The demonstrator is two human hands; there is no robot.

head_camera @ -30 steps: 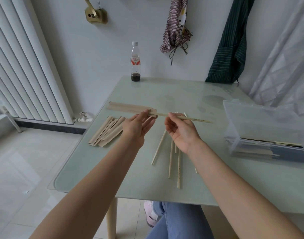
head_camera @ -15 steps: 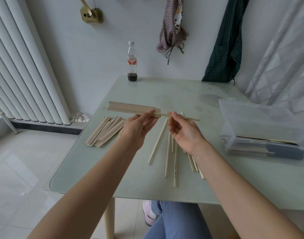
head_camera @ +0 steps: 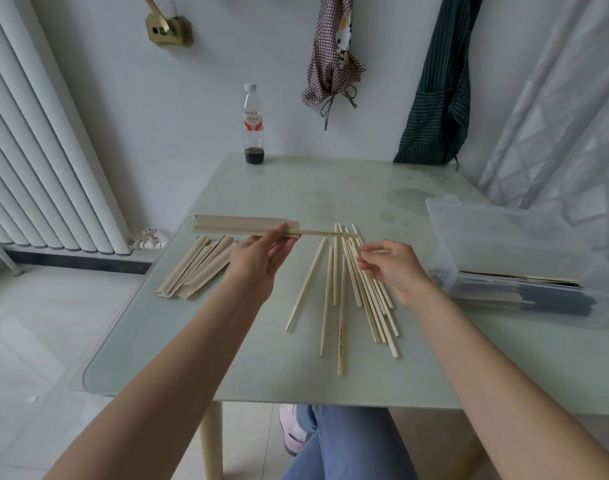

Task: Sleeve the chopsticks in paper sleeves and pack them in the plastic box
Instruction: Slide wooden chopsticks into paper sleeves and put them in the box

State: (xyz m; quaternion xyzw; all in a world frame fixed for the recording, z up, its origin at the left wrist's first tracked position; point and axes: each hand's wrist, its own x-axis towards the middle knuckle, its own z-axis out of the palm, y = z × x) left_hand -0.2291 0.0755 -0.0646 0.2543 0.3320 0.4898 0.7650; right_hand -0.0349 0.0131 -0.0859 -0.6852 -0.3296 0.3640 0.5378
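Our left hand (head_camera: 261, 261) pinches a flat brown paper sleeve (head_camera: 242, 226) with a slim wooden chopstick (head_camera: 325, 232) protruding; our right hand (head_camera: 391, 268), fingers loosely curled, hovers over loose chopsticks (head_camera: 344, 289) on the glassy table (head_camera: 296, 188)

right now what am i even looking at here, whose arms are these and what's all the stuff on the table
There is no machine here: a person wears a camera on the head, so this one picture looks forward and down along their own two arms. The left hand holds a brown paper sleeve with a chopstick partly slid into it, its end sticking out. The right hand hovers with loosely curled fingers over the loose chopsticks spread on the glass table; I cannot tell if it touches any. Left of them lies a pile of empty sleeves. At the right edge stands a clear plastic box, lid up, with flat sleeved items inside. A bottle stands at the far edge by the wall.
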